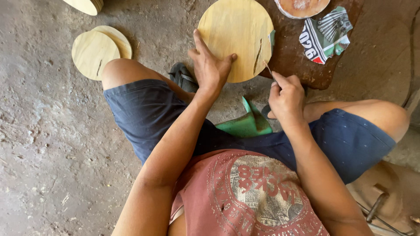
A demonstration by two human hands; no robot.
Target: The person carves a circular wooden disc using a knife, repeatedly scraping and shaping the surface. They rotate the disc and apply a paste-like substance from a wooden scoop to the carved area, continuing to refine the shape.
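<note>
The round wooden disc (pixel 236 37) lies flat, partly on the dark board (pixel 306 65), partly over the floor, just ahead of the knees. The left hand (pixel 211 65) presses spread-fingered on its near edge; the right hand (pixel 286 98) pinches a thin blade (pixel 269 70), pointing up-left at the slit (pixel 258 57) running lengthwise near the disc's right edge.

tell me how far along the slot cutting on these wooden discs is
Done, it seems: two stacked discs by the left knee, the top one already slotted. In hand: the left hand presses the round disc flat while the right hand holds a thin blade beside its slot. Left: another disc at the top edge, state unclear.
</note>
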